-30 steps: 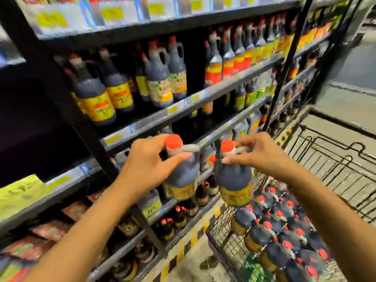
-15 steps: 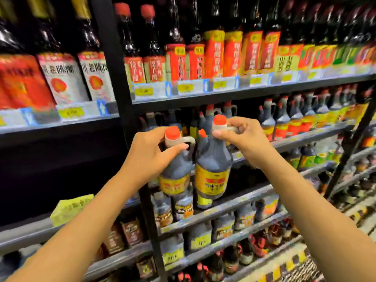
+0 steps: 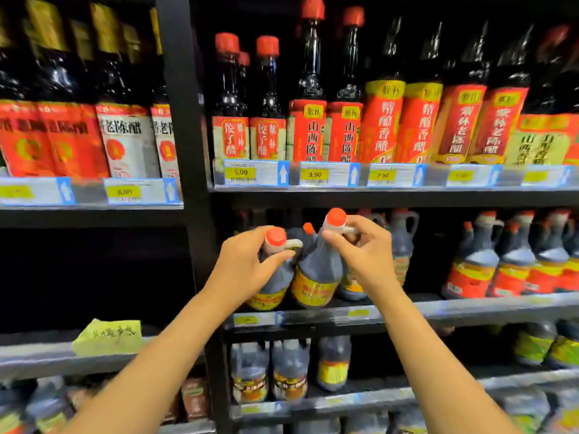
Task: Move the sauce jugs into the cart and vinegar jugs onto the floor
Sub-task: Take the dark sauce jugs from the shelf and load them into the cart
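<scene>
My left hand (image 3: 247,267) grips the neck and handle of a dark jug (image 3: 272,277) with a red cap and yellow label. My right hand (image 3: 363,252) holds a second, matching dark jug (image 3: 316,274) by its neck and handle. Both jugs are at the front of the middle shelf (image 3: 470,308), side by side and touching. Whether their bases rest on the shelf or hang just above it I cannot tell. Another red-capped jug (image 3: 308,230) stands right behind them. The cart is out of view.
A black shelf upright (image 3: 188,151) stands just left of my hands. Tall vinegar bottles (image 3: 382,120) line the shelf above. More handled jugs (image 3: 476,267) with red labels stand to the right. Smaller jugs (image 3: 288,371) fill the shelf below.
The view has swung up and left from the cart to the shelves. Both hands have carried their jugs away from the cart and up to the middle shelf.
</scene>
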Demonstrator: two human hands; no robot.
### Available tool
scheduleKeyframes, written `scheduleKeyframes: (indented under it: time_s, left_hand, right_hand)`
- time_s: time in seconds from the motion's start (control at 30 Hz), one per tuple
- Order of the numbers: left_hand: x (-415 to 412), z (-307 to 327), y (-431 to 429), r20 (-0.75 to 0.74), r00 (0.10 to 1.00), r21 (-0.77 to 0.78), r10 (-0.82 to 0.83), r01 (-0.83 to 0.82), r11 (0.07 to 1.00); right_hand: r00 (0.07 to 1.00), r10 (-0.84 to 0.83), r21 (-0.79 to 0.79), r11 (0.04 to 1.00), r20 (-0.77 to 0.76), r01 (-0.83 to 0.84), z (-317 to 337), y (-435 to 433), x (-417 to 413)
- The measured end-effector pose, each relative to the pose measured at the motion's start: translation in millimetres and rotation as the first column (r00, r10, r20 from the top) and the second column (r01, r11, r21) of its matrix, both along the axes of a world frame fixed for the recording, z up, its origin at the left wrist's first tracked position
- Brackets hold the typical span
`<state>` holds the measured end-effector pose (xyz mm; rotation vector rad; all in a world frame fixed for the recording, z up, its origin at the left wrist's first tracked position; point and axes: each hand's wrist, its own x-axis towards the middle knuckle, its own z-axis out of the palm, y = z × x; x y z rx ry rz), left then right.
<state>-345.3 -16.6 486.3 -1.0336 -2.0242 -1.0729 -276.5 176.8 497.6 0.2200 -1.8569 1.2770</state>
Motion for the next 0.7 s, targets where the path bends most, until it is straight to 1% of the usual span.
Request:
scheduleKeyframes:
  time_s: [0.13,0.2,0.23,0.33,0.4,0.47,0.57,0.63,0.7]
  left_hand:
    - [-11.4,-5.4,12.2,0.086,0.996,0.016,0.039,-0.041,0.999]
    - [-21.9,-4.5,17.4,0.177,0.983,0.049,0.056,-0.065,0.997]
    - [-29.3,-4.4,19.7,0.239,0.968,0.050,0.080,-0.095,0.994]
    - [-49.5,-3.3,25.8,0.359,0.921,0.055,0.154,-0.186,0.981]
    - [-55.8,-2.0,30.6,0.440,0.883,0.102,0.162,-0.229,0.968]
    - [-61.6,-4.0,35.7,0.500,0.851,0.135,0.160,-0.259,0.956]
    - [-69.4,-9.7,41.3,0.612,0.783,0.185,0.112,-0.279,0.942]
    - [-66.7,-15.9,43.5,0.618,0.777,0.194,0.116,-0.294,0.936]
    - [-52.4,-28.1,44.0,0.550,0.825,0.226,0.132,-0.299,0.927]
  right_hand:
    - [0.993,0.038,-0.023,0.999,0.109,-0.036,-16.5,12.5,-31.9]
    - [0.984,0.036,-0.044,0.999,0.173,-0.029,-23.7,17.1,-46.7]
    - [0.980,0.042,-0.055,0.998,0.197,-0.031,-24.2,19.2,-52.2]
    - [0.955,0.092,-0.053,0.995,0.282,-0.080,-17.8,20.9,-66.3]
    - [0.945,0.094,-0.078,0.994,0.314,-0.073,-16.0,18.3,-77.2]
    - [0.939,0.087,-0.139,0.989,0.332,-0.043,-18.1,15.9,-88.3]
    - [0.930,0.094,-0.193,0.981,0.356,-0.025,-22.8,13.2,-91.2]
    - [0.937,0.091,-0.177,0.984,0.338,-0.031,-28.3,9.2,-83.7]
    - [0.951,0.032,-0.104,0.995,0.308,0.000,-42.1,3.6,-74.2]
